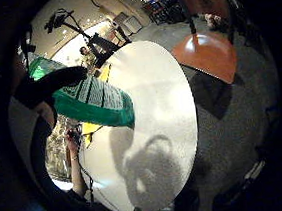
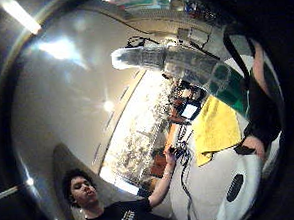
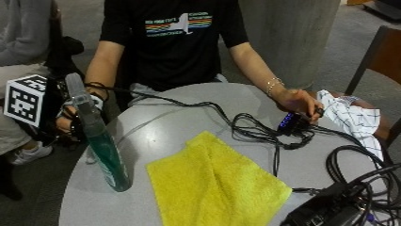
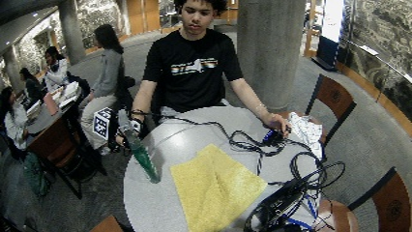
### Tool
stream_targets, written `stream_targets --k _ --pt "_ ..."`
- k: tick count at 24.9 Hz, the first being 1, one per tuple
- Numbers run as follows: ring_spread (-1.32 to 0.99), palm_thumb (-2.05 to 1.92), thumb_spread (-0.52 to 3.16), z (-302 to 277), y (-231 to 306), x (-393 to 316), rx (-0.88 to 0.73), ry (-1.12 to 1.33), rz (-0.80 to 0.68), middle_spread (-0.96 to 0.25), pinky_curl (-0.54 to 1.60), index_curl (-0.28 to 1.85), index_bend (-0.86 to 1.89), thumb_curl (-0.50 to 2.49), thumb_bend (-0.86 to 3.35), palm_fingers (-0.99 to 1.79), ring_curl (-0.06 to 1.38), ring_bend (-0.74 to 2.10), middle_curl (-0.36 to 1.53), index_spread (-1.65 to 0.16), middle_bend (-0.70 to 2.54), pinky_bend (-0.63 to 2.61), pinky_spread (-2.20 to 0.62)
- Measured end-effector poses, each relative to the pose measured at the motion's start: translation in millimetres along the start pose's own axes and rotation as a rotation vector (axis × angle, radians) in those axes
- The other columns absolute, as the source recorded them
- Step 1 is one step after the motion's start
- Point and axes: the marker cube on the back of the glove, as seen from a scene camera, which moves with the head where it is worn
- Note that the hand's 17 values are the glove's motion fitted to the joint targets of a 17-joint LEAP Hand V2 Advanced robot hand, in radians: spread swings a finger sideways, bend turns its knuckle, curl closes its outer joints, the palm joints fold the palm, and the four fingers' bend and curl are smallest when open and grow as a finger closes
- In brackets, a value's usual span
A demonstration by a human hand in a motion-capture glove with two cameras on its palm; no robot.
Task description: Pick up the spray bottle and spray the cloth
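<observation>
Round grey table (image 3: 188,122), centre frame; yellow cloth (image 3: 213,183) flat at lower centre, ready for spraying; green spray bottle (image 3: 103,150) tilted at left edge, base touching table; gloved right hand (image 3: 72,115) beside its neck, grip indeterminate.

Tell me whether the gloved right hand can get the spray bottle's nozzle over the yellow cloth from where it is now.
Probably yes. The right hand grips the spray bottle near its top, and the yellow cloth lies flat beside the bottle with only bare table between them.
</observation>
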Motion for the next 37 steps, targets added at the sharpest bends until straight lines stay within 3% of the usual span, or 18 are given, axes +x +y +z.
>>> stream_targets --k 3,6,12,22,37 --pt "-0.15 1.21 0.46 1.4 -0.7 -1.8 -0.019 -0.007 0.002 -0.12 0.37 0.38 0.35 0.58 0.04 1.14 0.47 0.53 0.5 -0.24 0.34 0.61 -0.24" --pt "-0.11 1.18 0.54 4.0 -1.0 -2.8 -0.064 -0.013 0.003 -0.09 0.38 0.41 0.33 0.57 0.01 0.85 0.43 0.35 0.5 -0.23 0.34 0.58 -0.12" --pt "-0.07 1.01 0.75 6.8 -3.5 -4.5 -0.098 -0.027 0.006 -0.05 0.39 0.32 0.0 0.53 -0.07 0.49 0.41 0.28 0.49 -0.3 0.35 0.64 0.05" --pt "-0.06 0.89 0.88 24.0 -17.1 2.7 -0.168 -0.045 0.041 -0.03 0.37 0.19 0.04 0.47 -0.04 0.39 0.37 0.31 0.46 -0.36 0.34 0.7 0.15" --pt "-0.05 0.82 0.87 57.3 -55.2 12.8 -0.179 -0.126 0.035 -0.02 0.35 0.16 0.1 0.42 -0.05 0.4 0.36 0.32 0.44 -0.37 0.37 0.74 0.19"
